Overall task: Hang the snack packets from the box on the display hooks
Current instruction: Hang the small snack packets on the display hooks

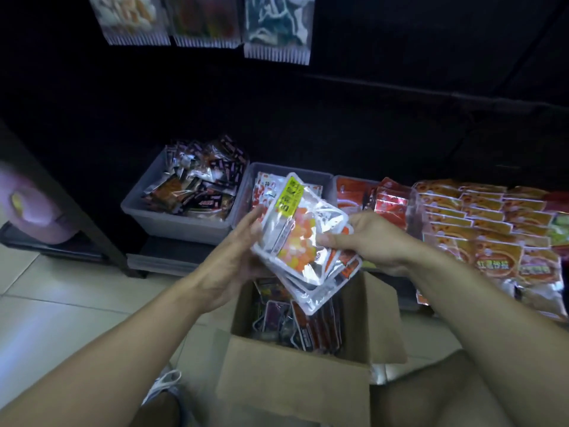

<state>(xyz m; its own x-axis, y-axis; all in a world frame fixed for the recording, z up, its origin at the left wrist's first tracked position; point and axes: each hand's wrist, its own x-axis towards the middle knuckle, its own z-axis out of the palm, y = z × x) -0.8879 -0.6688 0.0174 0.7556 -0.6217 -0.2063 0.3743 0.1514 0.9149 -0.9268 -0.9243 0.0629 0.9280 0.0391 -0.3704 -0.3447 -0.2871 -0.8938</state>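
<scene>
A stack of clear snack packets with orange and yellow candies and a yellow-green label on top is held above the open cardboard box. My left hand supports the stack from its left side and underneath. My right hand grips its right edge, thumb on top. More dark and red packets lie inside the box. Three packets hang at the top of the dark display wall; the hooks themselves are hidden.
Grey bins of small wrapped snacks sit on the low shelf behind the box. Rows of orange-red snack bags fill the shelf to the right. A pink object is at the left. My knees frame the box on the tiled floor.
</scene>
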